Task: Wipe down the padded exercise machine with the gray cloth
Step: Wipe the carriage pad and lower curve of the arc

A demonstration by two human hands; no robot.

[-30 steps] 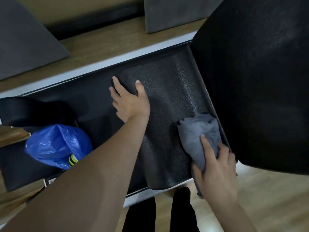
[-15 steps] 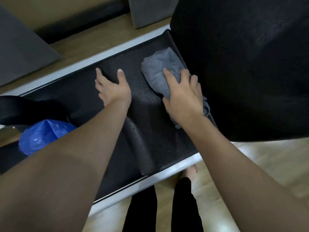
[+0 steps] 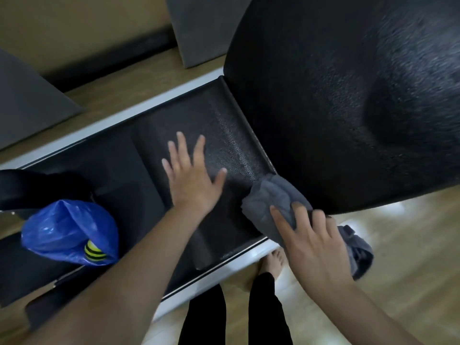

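Observation:
The padded exercise machine has a flat black textured seat pad [image 3: 219, 135] in a white frame and a large black back pad [image 3: 336, 100] rising at the right. My left hand [image 3: 191, 178] lies flat on the seat pad with fingers spread, holding nothing. My right hand [image 3: 313, 245] presses the gray cloth [image 3: 268, 202] against the seat pad's near right corner, where it meets the back pad. Part of the cloth hangs off the edge behind my hand.
A blue plastic bag [image 3: 67, 230] holding a yellow-and-black striped item [image 3: 93, 250] sits on the machine's left part. Grey panels [image 3: 32, 105] lean on the wooden floor beyond. My legs and a bare foot [image 3: 271, 260] stand by the white frame [image 3: 224, 272].
My right hand has dragged the cloth from the far end of the seat pad back toward me to the near corner. My left hand has flattened and slid slightly nearer.

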